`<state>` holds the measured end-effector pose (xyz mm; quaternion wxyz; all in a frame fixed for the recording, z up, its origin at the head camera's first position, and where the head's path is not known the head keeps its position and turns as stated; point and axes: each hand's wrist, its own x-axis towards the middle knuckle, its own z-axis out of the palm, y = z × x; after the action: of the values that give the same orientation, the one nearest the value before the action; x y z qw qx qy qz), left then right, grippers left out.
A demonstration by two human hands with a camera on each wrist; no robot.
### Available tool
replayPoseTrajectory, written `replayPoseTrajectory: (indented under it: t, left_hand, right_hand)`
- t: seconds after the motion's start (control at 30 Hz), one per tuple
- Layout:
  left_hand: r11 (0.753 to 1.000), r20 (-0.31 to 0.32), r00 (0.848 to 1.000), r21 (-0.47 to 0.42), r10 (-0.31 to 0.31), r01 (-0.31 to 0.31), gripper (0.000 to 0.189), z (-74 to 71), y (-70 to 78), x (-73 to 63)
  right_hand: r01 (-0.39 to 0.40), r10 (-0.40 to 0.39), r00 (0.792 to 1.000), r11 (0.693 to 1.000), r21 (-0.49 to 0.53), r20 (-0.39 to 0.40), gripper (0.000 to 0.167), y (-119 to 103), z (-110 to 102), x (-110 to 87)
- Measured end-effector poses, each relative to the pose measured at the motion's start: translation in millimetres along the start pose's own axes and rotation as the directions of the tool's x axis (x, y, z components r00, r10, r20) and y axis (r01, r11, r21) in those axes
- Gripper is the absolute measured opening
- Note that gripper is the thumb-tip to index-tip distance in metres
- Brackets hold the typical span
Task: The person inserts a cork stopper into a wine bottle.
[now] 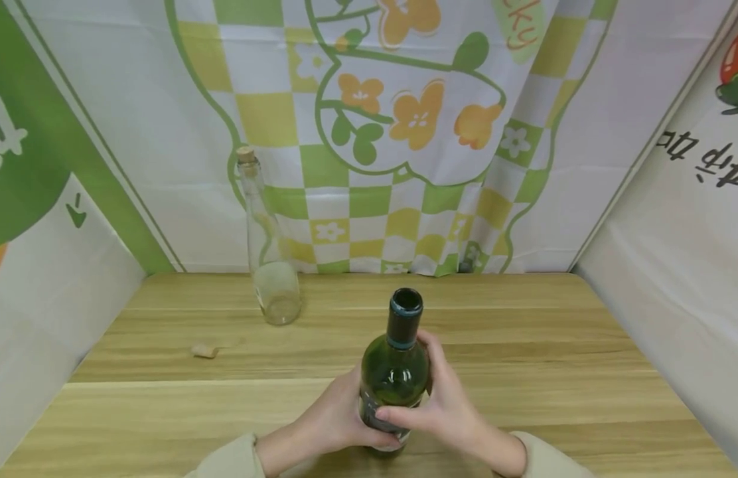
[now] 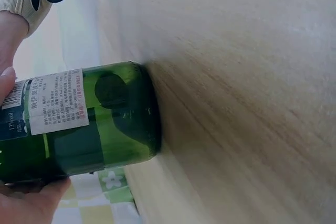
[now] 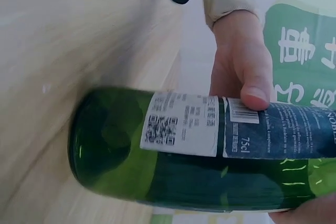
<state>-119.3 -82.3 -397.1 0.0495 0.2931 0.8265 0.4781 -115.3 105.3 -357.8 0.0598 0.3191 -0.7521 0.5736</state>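
A green glass wine bottle [image 1: 396,372] with a dark neck and an open, uncorked mouth stands near the front of the table. My left hand [image 1: 334,415] grips its body from the left, the thumb lying across the front. From the other side my right hand [image 1: 443,405] holds it, its thumb over the dark label. In the left wrist view the bottle's base [image 2: 142,114] is right at the wooden tabletop. A white sticker with a QR code [image 3: 163,129] and a blue label show in the right wrist view.
A tall clear glass bottle [image 1: 275,265] with a cork stopper [image 1: 246,155] stands at the back left. A small light-brown piece like a cork [image 1: 204,351] lies on the wooden table [image 1: 512,372] at the left. Printed cloth [image 1: 369,219] hangs behind, with pale walls at both sides.
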Motion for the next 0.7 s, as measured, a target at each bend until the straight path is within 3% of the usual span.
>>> replayPoseTrajectory:
  t: [0.1,0.2,0.33,0.43,0.6,0.7]
  left_hand:
    - [0.996,0.034,0.999,0.084,0.018,-0.021,0.076,-5.2,-0.1,-1.4]
    - [0.979,0.108,0.993,0.197,0.037,-0.058,0.069,-14.8,-0.8,-4.2]
    - [0.936,0.226,0.974,0.339,0.012,-0.09,0.063,-33.0,-0.2,-9.1]
    - [0.888,0.28,0.96,0.447,-0.023,-0.109,0.053,-49.1,0.9,-11.4]
    - [0.829,0.273,0.96,0.549,-0.058,-0.106,0.033,-77.7,-4.3,-11.9]
    - [0.82,0.238,0.968,0.568,-0.085,-0.067,0.03,-97.3,-11.5,-14.2]
  right_hand:
    - [-0.018,0.013,0.999,0.995,0.097,0.053,0.083,0.3,0.3,1.4]
    - [-0.022,0.009,0.997,0.985,0.169,0.079,0.081,0.7,1.4,2.4]
    - [-0.019,0.002,0.996,0.981,0.192,0.087,0.08,1.4,2.3,2.7]
    - [-0.032,0.014,0.996,0.979,0.199,0.092,0.08,1.3,2.7,2.3]
    - [-0.063,0.045,0.995,0.977,0.204,0.09,0.079,0.2,2.5,1.5]
    - [-0.072,0.055,0.995,0.976,0.208,0.082,0.079,-0.3,2.3,1.6]
